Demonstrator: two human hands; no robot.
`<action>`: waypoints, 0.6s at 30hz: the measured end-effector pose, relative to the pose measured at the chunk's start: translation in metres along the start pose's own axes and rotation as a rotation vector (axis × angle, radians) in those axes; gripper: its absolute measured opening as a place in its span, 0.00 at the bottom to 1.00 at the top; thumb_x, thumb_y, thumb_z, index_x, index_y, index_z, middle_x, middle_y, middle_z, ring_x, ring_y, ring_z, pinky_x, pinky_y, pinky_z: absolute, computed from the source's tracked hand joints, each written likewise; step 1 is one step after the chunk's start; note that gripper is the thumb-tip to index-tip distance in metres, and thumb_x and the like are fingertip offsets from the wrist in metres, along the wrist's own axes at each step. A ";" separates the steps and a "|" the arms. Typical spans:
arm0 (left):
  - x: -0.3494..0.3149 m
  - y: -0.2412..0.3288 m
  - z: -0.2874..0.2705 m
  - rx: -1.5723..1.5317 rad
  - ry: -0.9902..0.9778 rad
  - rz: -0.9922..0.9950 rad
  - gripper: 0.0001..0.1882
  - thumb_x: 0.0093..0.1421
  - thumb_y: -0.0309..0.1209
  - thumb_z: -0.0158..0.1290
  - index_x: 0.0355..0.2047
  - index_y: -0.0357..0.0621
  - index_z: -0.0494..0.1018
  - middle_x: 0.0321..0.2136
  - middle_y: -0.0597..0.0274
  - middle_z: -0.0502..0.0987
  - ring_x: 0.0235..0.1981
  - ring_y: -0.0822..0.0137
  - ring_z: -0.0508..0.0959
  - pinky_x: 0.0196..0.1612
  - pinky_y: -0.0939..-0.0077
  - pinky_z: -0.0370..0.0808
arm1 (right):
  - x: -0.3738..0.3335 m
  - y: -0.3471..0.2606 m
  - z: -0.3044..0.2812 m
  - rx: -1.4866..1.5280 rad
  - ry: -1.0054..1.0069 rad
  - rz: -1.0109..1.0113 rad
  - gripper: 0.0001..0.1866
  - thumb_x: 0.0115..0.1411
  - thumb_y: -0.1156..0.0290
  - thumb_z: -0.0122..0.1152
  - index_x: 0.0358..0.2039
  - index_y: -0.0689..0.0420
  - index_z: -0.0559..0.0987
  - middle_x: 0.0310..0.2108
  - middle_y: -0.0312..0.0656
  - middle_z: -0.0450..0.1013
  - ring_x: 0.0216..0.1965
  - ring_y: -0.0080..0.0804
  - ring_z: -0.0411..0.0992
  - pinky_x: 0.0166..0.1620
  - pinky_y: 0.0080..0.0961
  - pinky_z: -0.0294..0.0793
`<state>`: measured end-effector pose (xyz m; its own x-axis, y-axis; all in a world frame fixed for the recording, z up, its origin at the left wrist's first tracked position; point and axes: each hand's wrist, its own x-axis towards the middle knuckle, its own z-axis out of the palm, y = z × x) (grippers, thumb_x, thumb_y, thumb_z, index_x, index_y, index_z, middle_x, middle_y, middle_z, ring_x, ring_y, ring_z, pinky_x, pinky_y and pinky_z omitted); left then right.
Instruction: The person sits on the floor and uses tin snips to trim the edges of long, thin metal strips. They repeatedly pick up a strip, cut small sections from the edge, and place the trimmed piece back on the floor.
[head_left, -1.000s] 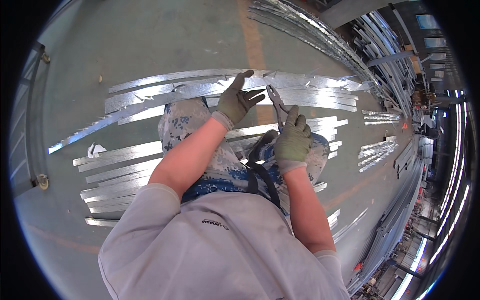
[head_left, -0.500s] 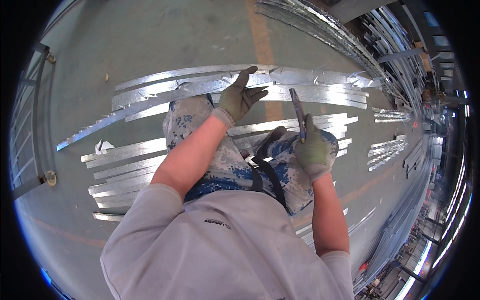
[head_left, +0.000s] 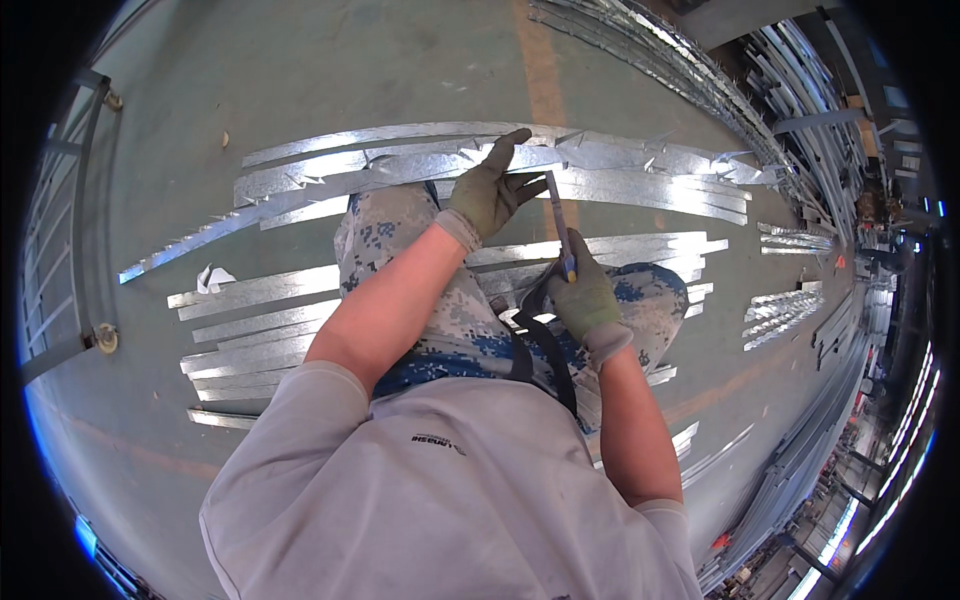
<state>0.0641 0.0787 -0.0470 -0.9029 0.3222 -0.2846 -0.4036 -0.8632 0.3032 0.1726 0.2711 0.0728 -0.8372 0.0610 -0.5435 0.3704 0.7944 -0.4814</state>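
My left hand (head_left: 488, 197), in a green-grey glove, grips a long shiny metal strip (head_left: 330, 190) with small bent tabs along its edge. One finger reaches across the strip's face and the others are at its near edge. My right hand (head_left: 585, 297), gloved alike, is closed round a narrow grey hand tool (head_left: 557, 212) with a blue-and-yellow grip; its exact kind is hard to make out. The tool's tip is beside the left fingertips, near the strip. Other metal strips (head_left: 660, 187) lie under and beside the held one, across the floor beyond my knees.
More flat metal strips (head_left: 250, 345) lie around my legs on the green floor. A wheeled metal frame (head_left: 85, 220) stands at the left. Tabbed strips (head_left: 660, 60) are stacked at the far right, with shorter tabbed pieces (head_left: 785, 313) nearer. A white scrap (head_left: 213, 278) lies at the left.
My right hand has moved left with the tool, bringing its tip up to the left fingers and the strip. The left hand keeps its grip on the strip.
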 end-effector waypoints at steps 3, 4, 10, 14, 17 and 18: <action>0.000 0.000 0.002 -0.019 0.005 0.005 0.29 0.86 0.46 0.50 0.77 0.41 0.67 0.61 0.45 0.83 0.59 0.48 0.88 0.64 0.49 0.90 | 0.004 0.005 -0.002 0.075 -0.033 -0.021 0.47 0.63 0.75 0.63 0.84 0.52 0.63 0.62 0.68 0.69 0.54 0.63 0.84 0.57 0.48 0.85; 0.000 -0.001 0.003 -0.023 -0.003 0.012 0.29 0.86 0.46 0.50 0.77 0.40 0.67 0.61 0.44 0.83 0.59 0.47 0.88 0.64 0.49 0.89 | 0.004 0.005 -0.004 0.111 -0.053 -0.023 0.47 0.63 0.75 0.62 0.84 0.53 0.63 0.60 0.67 0.69 0.51 0.61 0.86 0.54 0.47 0.86; 0.002 -0.004 -0.003 -0.052 -0.038 0.050 0.28 0.87 0.45 0.48 0.76 0.39 0.67 0.61 0.44 0.83 0.58 0.47 0.88 0.64 0.47 0.89 | 0.005 -0.007 -0.006 0.141 -0.060 0.004 0.44 0.65 0.74 0.64 0.83 0.54 0.66 0.58 0.64 0.69 0.41 0.51 0.87 0.44 0.44 0.89; 0.000 -0.001 0.000 -0.047 -0.038 0.026 0.29 0.86 0.47 0.49 0.75 0.40 0.68 0.63 0.43 0.82 0.59 0.46 0.87 0.66 0.43 0.87 | 0.009 0.004 -0.006 0.238 -0.095 -0.042 0.41 0.66 0.71 0.67 0.80 0.56 0.69 0.56 0.60 0.70 0.39 0.45 0.86 0.41 0.41 0.89; -0.007 0.003 0.010 -0.149 -0.011 -0.020 0.32 0.85 0.53 0.48 0.76 0.41 0.68 0.66 0.42 0.81 0.64 0.45 0.84 0.69 0.40 0.82 | 0.005 -0.003 -0.012 0.268 -0.095 -0.012 0.39 0.67 0.70 0.69 0.78 0.59 0.71 0.54 0.56 0.71 0.37 0.41 0.85 0.40 0.39 0.89; -0.011 0.005 0.015 -0.206 0.001 -0.041 0.34 0.85 0.55 0.48 0.76 0.41 0.68 0.66 0.42 0.81 0.66 0.45 0.83 0.71 0.39 0.80 | 0.003 -0.005 -0.014 0.301 -0.104 0.002 0.39 0.67 0.70 0.69 0.78 0.60 0.71 0.53 0.55 0.71 0.37 0.41 0.85 0.40 0.38 0.88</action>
<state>0.0693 0.0769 -0.0285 -0.8863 0.3581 -0.2936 -0.4008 -0.9108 0.0991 0.1625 0.2756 0.0827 -0.7965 -0.0122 -0.6045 0.4873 0.5788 -0.6538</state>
